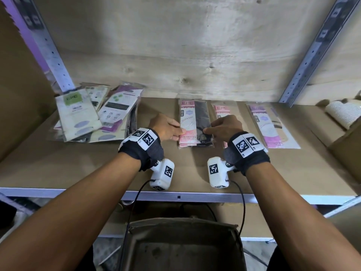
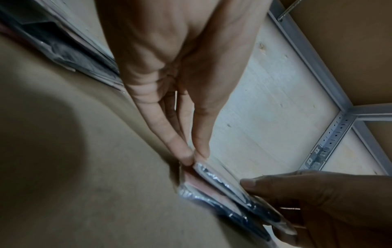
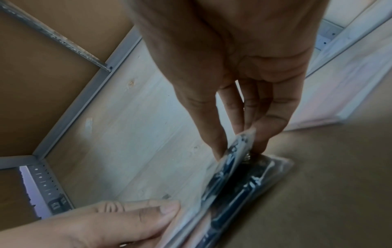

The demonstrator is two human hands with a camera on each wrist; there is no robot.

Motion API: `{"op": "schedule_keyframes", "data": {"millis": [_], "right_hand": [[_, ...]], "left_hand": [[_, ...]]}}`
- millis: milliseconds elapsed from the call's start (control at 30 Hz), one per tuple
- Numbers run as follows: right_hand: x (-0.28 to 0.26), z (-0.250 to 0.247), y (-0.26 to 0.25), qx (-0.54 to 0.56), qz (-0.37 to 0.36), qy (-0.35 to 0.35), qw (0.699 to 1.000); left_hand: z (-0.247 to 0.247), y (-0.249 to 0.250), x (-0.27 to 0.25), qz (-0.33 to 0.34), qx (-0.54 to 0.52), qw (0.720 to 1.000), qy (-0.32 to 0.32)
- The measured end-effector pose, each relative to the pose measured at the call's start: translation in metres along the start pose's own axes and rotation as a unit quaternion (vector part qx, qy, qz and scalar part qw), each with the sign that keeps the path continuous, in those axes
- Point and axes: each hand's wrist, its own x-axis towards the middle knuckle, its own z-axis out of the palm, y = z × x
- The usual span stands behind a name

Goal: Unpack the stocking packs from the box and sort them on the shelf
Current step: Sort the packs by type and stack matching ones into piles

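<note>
- Here, the pink stocking pack [image 1: 189, 123] tops a small stack on the shelf [image 1: 58, 163], its long axis running front to back, between the two hands;
- left hand [image 1: 167, 127]: thumb and fingertips pinch the pack's left edge; right hand [image 1: 224, 127]: the grip likewise pinches the right edge, lifting it off the stack, both equally near;
- a second pink pack [image 1: 222, 110] lies just beside, a purple pack [image 1: 269, 126] beyond;
- an unsorted heap [image 1: 93, 114] lies left; the box [image 1: 181, 249] sits below.
</note>
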Motion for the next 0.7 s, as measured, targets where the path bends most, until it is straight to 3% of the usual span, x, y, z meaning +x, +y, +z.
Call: {"op": "schedule_keyframes", "data": {"millis": [700], "right_hand": [[0.002, 0.002, 0.002, -0.047, -0.021, -0.038, 0.998]], "left_hand": [[0.001, 0.003, -0.001, -0.011, 0.058, 0.998, 0.015]]}}
